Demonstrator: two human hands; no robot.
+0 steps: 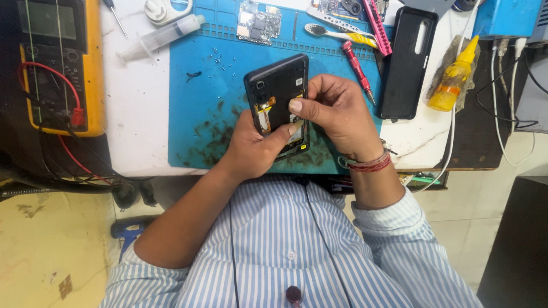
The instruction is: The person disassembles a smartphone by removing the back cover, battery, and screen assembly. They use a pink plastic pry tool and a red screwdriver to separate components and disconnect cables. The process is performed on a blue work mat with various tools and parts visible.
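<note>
Both the left hand (254, 145) and right hand (331, 111) grip the opened black phone (278, 100), seemingly backless.

A white worktop (137, 114) fills the upper part of the view, with a blue mat (211, 102) laid on it. Below it lies a pale yellowish floor (51, 245) with dark stains. To the right, the floor is off-white (485, 217). The light is even and bright.

My white workbench (140, 108) carries a stained blue repair mat (200, 97), a yellow multimeter (57, 63) with red leads, a clear syringe (162, 35), a black phone case (406, 63) and a yellow squeeze bottle (452, 77).
</note>
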